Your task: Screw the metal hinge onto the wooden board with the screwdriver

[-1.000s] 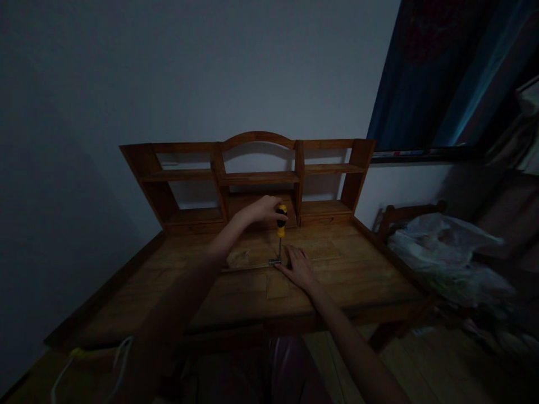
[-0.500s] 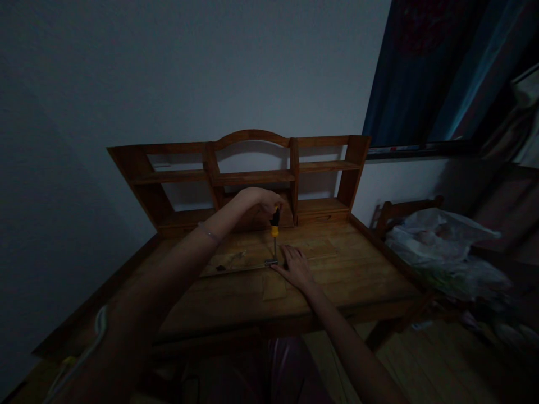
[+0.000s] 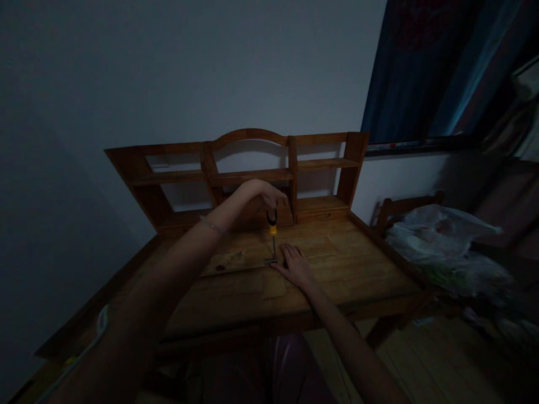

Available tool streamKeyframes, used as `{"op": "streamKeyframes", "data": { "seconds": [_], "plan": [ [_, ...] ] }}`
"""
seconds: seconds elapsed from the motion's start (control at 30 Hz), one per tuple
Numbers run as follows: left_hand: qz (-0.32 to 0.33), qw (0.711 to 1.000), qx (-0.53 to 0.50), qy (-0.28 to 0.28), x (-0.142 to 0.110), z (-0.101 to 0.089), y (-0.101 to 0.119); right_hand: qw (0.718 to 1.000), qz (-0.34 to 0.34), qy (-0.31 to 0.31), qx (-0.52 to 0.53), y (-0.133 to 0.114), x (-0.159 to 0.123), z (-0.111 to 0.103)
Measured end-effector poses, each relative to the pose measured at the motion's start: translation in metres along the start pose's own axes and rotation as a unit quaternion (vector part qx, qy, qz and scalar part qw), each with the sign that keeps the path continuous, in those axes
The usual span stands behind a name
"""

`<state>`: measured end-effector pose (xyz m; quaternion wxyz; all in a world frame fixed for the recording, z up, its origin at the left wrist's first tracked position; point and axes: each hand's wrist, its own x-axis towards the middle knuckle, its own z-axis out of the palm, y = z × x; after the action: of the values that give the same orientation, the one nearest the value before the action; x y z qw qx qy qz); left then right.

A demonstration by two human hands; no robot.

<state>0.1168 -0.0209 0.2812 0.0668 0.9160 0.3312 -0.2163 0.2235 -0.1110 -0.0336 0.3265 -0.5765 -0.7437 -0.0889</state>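
My left hand (image 3: pixel 273 196) arches over the top of a screwdriver (image 3: pixel 273 230) with a black and yellow handle, its fingertips at the handle's upper end. The screwdriver stands nearly upright. Its shaft runs down to a small shiny metal piece (image 3: pixel 270 261) on the wooden desk (image 3: pixel 337 275); what the tip meets is too small to make out. My right hand (image 3: pixel 297 266) lies flat on the desk just right of the shaft, fingers spread, the thumb touching or close beside the metal piece. A thin pale strip or edge runs left from the piece.
A wooden shelf unit (image 3: pixel 252 178) stands along the back of the desk against the wall. At the right, plastic bags (image 3: pixel 438 235) rest on a wooden chair (image 3: pixel 385 213). A dark brown patch (image 3: pixel 220 267) marks the desktop left of the metal piece.
My left hand has risen slightly and its grip has loosened and turned, so more of the screwdriver's handle shows. My right hand stays in place.
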Motion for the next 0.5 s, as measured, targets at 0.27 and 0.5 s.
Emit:
{"op": "streamKeyframes", "data": {
  "seconds": [0.27,0.5],
  "plan": [
    [-0.143,0.99,-0.006,-0.004,-0.003,0.008,0.012,1.0,-0.007,0.007,-0.008,0.001,0.0,0.003],
    [-0.153,0.988,-0.022,-0.019,-0.005,0.004,0.013,1.0,-0.011,0.008,-0.015,0.001,0.0,0.002]
  ]
}}
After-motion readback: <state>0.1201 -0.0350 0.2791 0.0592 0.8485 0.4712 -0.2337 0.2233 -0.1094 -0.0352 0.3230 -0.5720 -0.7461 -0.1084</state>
